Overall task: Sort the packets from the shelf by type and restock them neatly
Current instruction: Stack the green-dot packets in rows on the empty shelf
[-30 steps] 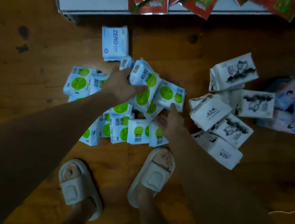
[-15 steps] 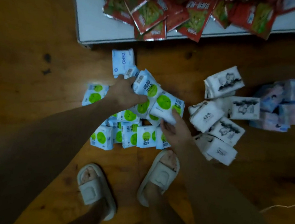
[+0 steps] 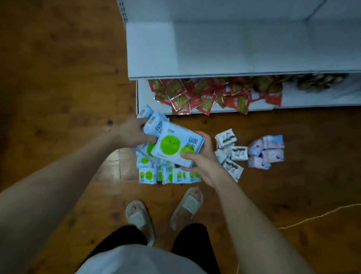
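My left hand and my right hand together hold a bunch of blue packets with green circles, lifted above the floor. Left fingers curl round the bunch's left side; my right thumb presses the front packet's lower right corner. More green-circle packets lie in a pile on the wooden floor under my hands. White packets with black drawings lie to the right, and pink-blue packets beyond them. The white shelf stands ahead with a bare upper board.
Red snack packets lie jumbled on the bottom shelf board. My feet in pale slippers stand just behind the pile. A thin cord runs across the floor at right. Dark items sit further right under the shelf.
I have straightened up: the view pulled back and the shelf came into sight. Both hands lifted a bunch of green-circle packets off the pile, my right hand now gripping it.
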A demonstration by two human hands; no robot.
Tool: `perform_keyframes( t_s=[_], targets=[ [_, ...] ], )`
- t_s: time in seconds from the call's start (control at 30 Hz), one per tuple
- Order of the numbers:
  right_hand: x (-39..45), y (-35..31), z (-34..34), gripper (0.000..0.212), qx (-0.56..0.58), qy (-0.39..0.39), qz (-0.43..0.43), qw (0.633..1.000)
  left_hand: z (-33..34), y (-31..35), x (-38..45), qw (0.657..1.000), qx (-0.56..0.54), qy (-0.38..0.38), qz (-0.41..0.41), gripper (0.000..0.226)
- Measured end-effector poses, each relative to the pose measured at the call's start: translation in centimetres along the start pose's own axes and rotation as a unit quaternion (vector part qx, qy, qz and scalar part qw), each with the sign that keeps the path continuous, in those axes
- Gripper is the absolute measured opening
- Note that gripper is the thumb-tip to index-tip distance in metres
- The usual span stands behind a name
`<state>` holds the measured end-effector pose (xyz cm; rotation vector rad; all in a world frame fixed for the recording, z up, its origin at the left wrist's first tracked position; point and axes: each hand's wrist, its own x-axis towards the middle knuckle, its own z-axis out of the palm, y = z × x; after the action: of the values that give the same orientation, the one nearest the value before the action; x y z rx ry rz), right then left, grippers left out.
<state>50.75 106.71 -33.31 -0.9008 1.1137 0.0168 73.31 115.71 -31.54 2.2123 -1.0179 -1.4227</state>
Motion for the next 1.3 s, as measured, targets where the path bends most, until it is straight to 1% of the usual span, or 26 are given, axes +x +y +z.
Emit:
perform_keyframes(
  t_s=[0.07, 0.13, 0.2, 0.27, 0.3, 0.37, 0.43, 0.6, 0.7, 0.8, 0.83, 0.9, 1.03, 1.1, 1.17, 1.3],
  targets=[
    [-3.2, -2.7, 2.2, 0.07, -0.071, 0.016, -0.043, 0.996, -2.7, 1.3, -3.1, 1.0, 0.018, 0.02, 0.011, 0.038],
    [-5.7, -5.2, 4.1, 0.068, -0.111, 0.038, -0.099, 0.988, -5.1, 2.7, -5.3, 0.997, 0.054, 0.038, 0.029, 0.049],
    [-7.6, -7.9, 5.4, 0.063, -0.145, 0.057, -0.165, 0.974, -7.6, 4.4, -7.3, 0.994, 0.076, 0.054, 0.055, 0.052],
    [-9.3, -10.9, 6.3, 0.06, -0.182, 0.062, -0.218, 0.957, -10.2, 6.7, -9.2, 0.99, 0.086, 0.079, 0.085, 0.046],
    [-10.1, -12.5, 6.5, 0.059, -0.195, 0.056, -0.241, 0.949, -11.4, 8.1, -10.3, 0.988, 0.084, 0.091, 0.096, 0.038],
    [-11.3, -15.8, 6.4, 0.054, -0.222, 0.053, -0.275, 0.934, -13.6, 10.5, -11.7, 0.982, 0.085, 0.115, 0.121, 0.026],
    [-12.7, -19.4, 6.1, 0.048, -0.24, 0.057, -0.305, 0.92, -15.8, 13.2, -12.7, 0.974, 0.089, 0.142, 0.149, 0.023],
    [-15.5, -28.6, 4.2, 0.042, -0.294, 0.077, -0.389, 0.87, -20.6, 20.8, -14.7, 0.954, 0.101, 0.195, 0.203, 0.025],
    [-16.0, -33.1, 2.2, 0.036, -0.323, 0.113, -0.434, 0.833, -22.7, 24.3, -15.0, 0.949, 0.107, 0.211, 0.208, 0.032],
    [-16.7, -36.7, 0.2, 0.027, -0.328, 0.118, -0.447, 0.824, -24.4, 26.3, -14.4, 0.938, 0.141, 0.254, 0.19, 0.062],
    [-16.7, -37.7, -0.5, 0.025, -0.327, 0.114, -0.45, 0.823, -24.7, 26.7, -14.1, 0.937, 0.143, 0.263, 0.179, 0.065],
    [-16.5, -39.2, -1.5, 0.023, -0.331, 0.118, -0.454, 0.819, -25.0, 27.2, -13.4, 0.937, 0.15, 0.267, 0.166, 0.066],
    [-14.7, -41.8, -2.6, 0.019, -0.339, 0.148, -0.453, 0.811, -26.1, 27.6, -11.4, 0.934, 0.21, 0.244, 0.154, 0.076],
    [-13.2, -43.1, -2.8, 0.017, -0.335, 0.159, -0.455, 0.81, -26.8, 28.1, -10.4, 0.93, 0.231, 0.238, 0.156, 0.076],
    [-11.0, -44.4, -2.7, 0.02, -0.342, 0.181, -0.457, 0.801, -27.6, 28.4, -8.8, 0.927, 0.237, 0.242, 0.16, 0.074],
    [-5.4, -47.3, -1.8, 0.026, -0.374, 0.218, -0.456, 0.778, -30.1, 28.2, -4.5, 0.922, 0.245, 0.243, 0.177, 0.077]
  ],
)
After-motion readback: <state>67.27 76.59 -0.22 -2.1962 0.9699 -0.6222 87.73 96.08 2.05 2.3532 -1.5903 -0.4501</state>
